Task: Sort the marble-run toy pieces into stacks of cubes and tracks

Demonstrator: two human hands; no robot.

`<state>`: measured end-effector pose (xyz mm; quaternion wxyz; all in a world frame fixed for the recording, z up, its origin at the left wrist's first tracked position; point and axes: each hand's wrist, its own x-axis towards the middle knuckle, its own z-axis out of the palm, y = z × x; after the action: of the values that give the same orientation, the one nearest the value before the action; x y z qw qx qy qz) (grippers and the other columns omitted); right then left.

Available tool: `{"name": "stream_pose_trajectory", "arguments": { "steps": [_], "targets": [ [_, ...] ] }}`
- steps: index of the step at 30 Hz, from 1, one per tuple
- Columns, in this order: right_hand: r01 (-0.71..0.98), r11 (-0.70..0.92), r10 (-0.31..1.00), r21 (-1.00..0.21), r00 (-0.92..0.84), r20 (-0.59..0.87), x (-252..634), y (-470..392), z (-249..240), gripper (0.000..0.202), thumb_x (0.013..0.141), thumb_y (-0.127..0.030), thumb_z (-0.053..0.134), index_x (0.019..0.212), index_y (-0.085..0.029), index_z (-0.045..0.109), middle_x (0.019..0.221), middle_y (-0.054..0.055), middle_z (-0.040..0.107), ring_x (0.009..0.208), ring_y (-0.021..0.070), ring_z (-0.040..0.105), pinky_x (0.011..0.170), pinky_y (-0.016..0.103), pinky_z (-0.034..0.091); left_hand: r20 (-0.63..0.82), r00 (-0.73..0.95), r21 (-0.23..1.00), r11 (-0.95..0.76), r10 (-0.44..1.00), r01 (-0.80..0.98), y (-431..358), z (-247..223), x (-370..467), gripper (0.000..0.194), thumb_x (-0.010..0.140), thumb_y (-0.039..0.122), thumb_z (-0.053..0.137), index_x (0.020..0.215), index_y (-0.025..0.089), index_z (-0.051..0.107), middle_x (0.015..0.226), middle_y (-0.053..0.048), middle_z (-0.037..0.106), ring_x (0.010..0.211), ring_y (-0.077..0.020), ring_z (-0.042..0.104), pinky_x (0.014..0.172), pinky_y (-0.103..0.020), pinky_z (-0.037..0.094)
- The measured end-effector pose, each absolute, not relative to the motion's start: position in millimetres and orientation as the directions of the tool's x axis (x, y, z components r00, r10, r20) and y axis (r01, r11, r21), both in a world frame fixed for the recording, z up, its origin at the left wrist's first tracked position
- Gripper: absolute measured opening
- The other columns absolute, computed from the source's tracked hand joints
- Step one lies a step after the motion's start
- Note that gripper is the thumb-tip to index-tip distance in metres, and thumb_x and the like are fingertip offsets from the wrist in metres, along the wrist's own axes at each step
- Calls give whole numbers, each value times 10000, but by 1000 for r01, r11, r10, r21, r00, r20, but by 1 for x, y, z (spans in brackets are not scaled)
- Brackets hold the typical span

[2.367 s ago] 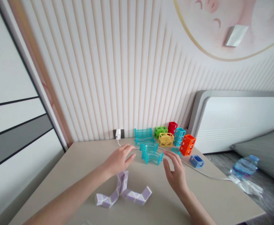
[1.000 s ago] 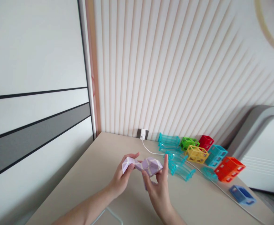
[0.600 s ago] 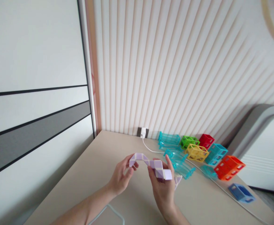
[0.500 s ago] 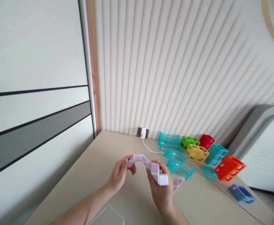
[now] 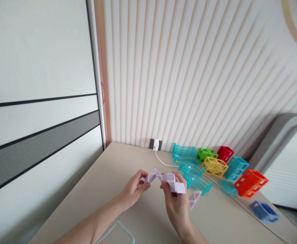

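Note:
A lilac and white snake puzzle (image 5: 169, 178), made of jointed wedge segments, is held above the table between both hands. My left hand (image 5: 135, 186) pinches its left end between thumb and fingers. Around the thicker, folded right part my right hand (image 5: 177, 203) is closed, with the thumb in front. A further lilac piece with triangular faces (image 5: 194, 200) sticks out to the right of my right hand; whether it belongs to the same puzzle is hidden by the hand.
Clear teal plastic pieces (image 5: 184, 154) lie along the back of the table (image 5: 107, 173). Green (image 5: 206, 154), yellow (image 5: 215, 166), red (image 5: 225, 154), teal (image 5: 236, 167), orange (image 5: 250, 183) and blue (image 5: 264, 211) block frames stand to the right. A white cable runs from a charger (image 5: 156, 144) past them.
My left hand has turned the puzzle's left end, so the arch there is now a sharp peak. Both hands still grip it. The blocks stay where they were.

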<state>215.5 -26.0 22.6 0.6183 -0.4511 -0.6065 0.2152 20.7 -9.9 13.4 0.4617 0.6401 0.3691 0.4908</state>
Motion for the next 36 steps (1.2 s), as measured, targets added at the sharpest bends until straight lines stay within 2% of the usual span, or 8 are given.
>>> {"name": "stream_pose_trajectory", "arguments": {
  "steps": [4, 9, 15, 21, 24, 26, 32, 36],
  "targets": [
    [189, 477, 834, -858, 210, 510, 211, -28, 23, 438, 905, -462, 698, 1218, -211, 523, 981, 96, 779, 685, 196, 746, 594, 301, 606, 451, 266, 806, -517, 852, 288, -10, 12, 17, 212, 969, 392, 623, 1065, 204, 600, 992, -53, 661, 897, -193, 628, 840, -335, 524],
    [147, 471, 846, -870, 203, 493, 208, -35, 34, 461, 907, -458, 700, 1228, -205, 488, 908, 85, 784, 593, 182, 713, 547, 297, 588, 690, 284, 551, -738, 666, 391, -6, 15, 12, 119, 1007, 245, 535, 1087, 209, 616, 1022, -81, 662, 977, -215, 639, 854, -352, 548],
    [104, 462, 857, -881, 204, 474, 203, -43, 49, 509, 897, -502, 699, 1226, -192, 466, 817, 61, 779, 514, 171, 674, 497, 293, 566, 766, 288, 355, -751, 575, 557, -4, 17, 1, 144, 1003, 198, 539, 1063, 234, 665, 1035, -83, 681, 1007, -227, 634, 906, -399, 544],
    [188, 610, 757, -770, 149, 636, 207, -44, 40, 324, 944, -380, 655, 1199, -244, 506, 937, 82, 800, 664, 213, 758, 585, 326, 612, 727, 135, 548, -687, 673, 477, -2, 18, 4, 123, 962, 254, 609, 1073, 222, 649, 1059, -101, 660, 995, -230, 635, 904, -416, 545],
    [277, 705, 687, -653, -35, 726, 219, -41, 32, 245, 923, -285, 661, 1160, -271, 602, 1086, 96, 793, 889, 263, 784, 731, 388, 632, 527, 36, 825, -521, 849, 218, -2, 21, 9, 459, 881, 397, 734, 1269, 221, 561, 1115, -95, 640, 918, -203, 634, 834, -377, 550],
    [294, 762, 634, -577, -158, 757, 227, -38, 27, 239, 900, -238, 682, 1127, -300, 638, 1153, 71, 786, 904, 260, 787, 747, 387, 629, 326, 145, 945, -325, 934, -31, -3, 20, 12, 597, 856, 533, 734, 1309, 193, 547, 993, -68, 656, 822, -181, 630, 764, -340, 536],
    [304, 782, 615, -544, -236, 753, 233, -31, 18, 119, 881, -280, 706, 975, -332, 655, 1095, 3, 806, 875, 243, 792, 731, 375, 627, 140, 283, 937, -35, 949, -348, -5, 10, 21, 544, 846, 671, 670, 856, 127, 669, 665, 5, 557, 591, -114, 513, 577, -254, 421],
    [297, 700, 702, -649, -124, 701, 225, -34, 23, 142, 888, -367, 663, 1007, -293, 647, 1015, 71, 801, 920, 281, 776, 780, 435, 629, 193, 236, 919, -92, 952, -384, -7, 14, 21, 487, 860, 616, 695, 930, 134, 680, 707, 5, 572, 617, -114, 514, 601, -256, 421]
  ]
}}
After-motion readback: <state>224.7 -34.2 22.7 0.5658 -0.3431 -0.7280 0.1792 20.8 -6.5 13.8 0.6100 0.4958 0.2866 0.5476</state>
